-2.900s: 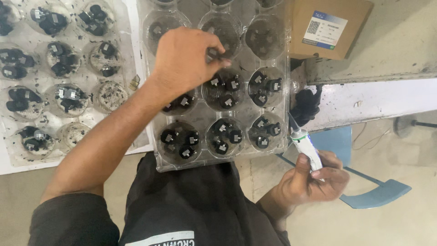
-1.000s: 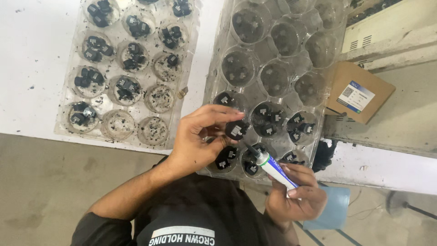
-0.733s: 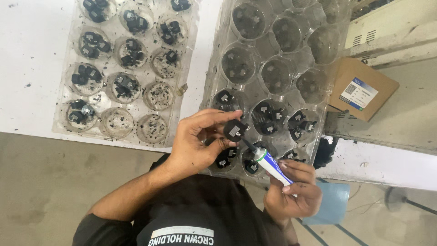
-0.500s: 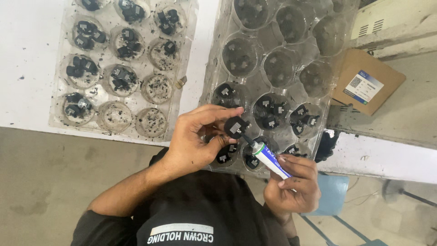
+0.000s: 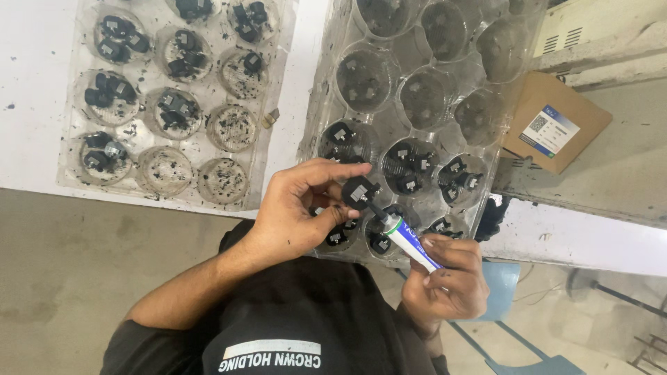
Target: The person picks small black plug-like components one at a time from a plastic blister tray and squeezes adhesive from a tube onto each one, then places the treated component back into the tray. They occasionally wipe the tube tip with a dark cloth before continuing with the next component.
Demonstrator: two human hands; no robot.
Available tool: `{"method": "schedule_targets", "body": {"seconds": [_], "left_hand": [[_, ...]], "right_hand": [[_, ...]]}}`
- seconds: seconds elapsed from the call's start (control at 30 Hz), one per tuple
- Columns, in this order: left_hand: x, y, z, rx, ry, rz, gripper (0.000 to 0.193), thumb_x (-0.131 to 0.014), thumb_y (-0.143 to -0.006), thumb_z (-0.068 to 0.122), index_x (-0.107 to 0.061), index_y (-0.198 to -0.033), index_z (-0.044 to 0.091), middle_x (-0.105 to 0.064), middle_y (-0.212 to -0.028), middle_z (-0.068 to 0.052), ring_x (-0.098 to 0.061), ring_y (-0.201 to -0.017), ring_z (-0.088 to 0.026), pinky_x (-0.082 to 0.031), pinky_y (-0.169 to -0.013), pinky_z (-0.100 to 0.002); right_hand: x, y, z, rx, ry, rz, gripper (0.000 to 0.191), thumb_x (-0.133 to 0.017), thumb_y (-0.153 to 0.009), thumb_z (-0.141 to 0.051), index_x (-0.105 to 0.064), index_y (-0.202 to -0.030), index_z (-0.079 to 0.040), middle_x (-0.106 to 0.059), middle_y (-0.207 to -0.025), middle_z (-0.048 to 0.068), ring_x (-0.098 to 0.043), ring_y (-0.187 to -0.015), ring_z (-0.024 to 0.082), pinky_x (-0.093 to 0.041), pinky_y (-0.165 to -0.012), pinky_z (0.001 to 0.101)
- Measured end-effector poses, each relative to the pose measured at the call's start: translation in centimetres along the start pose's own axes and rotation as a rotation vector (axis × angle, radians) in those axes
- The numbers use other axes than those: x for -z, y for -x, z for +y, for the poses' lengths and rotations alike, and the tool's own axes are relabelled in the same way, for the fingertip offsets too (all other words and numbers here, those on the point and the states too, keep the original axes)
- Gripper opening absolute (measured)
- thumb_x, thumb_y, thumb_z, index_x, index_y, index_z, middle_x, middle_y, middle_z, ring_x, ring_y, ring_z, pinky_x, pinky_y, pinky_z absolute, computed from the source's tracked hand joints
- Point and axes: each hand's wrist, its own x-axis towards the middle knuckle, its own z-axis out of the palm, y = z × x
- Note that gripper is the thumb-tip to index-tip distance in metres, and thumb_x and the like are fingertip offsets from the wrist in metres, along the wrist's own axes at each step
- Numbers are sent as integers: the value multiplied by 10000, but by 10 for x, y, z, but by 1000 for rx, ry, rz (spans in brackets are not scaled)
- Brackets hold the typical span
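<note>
Left hand (image 5: pixel 295 215) fingers pinch a small black part (image 5: pixel 358 192) above the near edge of the clear cup tray (image 5: pixel 417 104). Right hand (image 5: pixel 445 281) is clenched round a white squeeze tube (image 5: pixel 410 239), nozzle touching the part. Second clear tray (image 5: pixel 174 97) lies to the left on the white tabletop (image 5: pixel 35 83). Brown cardboard box (image 5: pixel 556 121) with white-and-blue label sits right of the cup tray, on a grey ledge. Bare floor lies below the tabletop edge.

Left hand (image 5: pixel 295 212): forearm bare and extended forward, fingers curled, thumb and fingertips pinched together at its far side. Right hand (image 5: pixel 448 285): lower and nearer the body, wrist bent, fingers closed in a fist-like grip, thumb pressed on top.
</note>
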Motion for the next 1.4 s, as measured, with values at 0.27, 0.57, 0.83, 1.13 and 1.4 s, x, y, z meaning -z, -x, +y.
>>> {"method": "schedule_targets", "body": {"seconds": [0.27,0.57,0.83,1.13,1.4], "left_hand": [[0,1,-1,-35,-46,26,582,-615,-841,-224,-658,-1358,41,-552,-1099,-21,-542,-862,-51,-630,-864,-227],[-2,4,-13,-22,-14,77,578,-667,-855,-210,-664,-1378,38,-569,-1161,-35,-573,-891,-56,-643,-911,-244],[-10,6,-37,23,304,-21,478,-688,-916,-131,-598,-1372,-20,-669,-1288,-33,-675,-1125,-97,-587,-989,-261],[-13,16,-48,89,379,-142,454,-674,-1014,-20,-572,-1456,-40,-676,-1335,-92,-649,-1065,-105,-573,-976,-286],[-12,12,-54,114,426,-144,434,-630,-1023,-8,-546,-1448,-32,-605,-1484,-127,-676,-1096,-138,-595,-973,-317]], "right_hand": [[1,0,-1,17,39,2,420,-681,-745,232,-398,-765,-79,-581,-811,116,-637,-812,262,-650,-654,400],[-2,4,-1,-10,7,10,421,-699,-772,225,-404,-780,-75,-594,-853,129,-646,-838,267,-657,-656,392],[-7,16,-3,-65,-26,185,442,-780,-869,152,-409,-873,-87,-625,-949,158,-676,-877,247,-639,-719,365],[2,18,3,-22,68,61,441,-781,-822,162,-419,-834,-89,-658,-942,173,-667,-845,257,-566,-666,304],[2,17,6,-56,41,68,450,-788,-840,155,-403,-840,-78,-648,-945,164,-659,-822,240,-563,-666,305]]}}
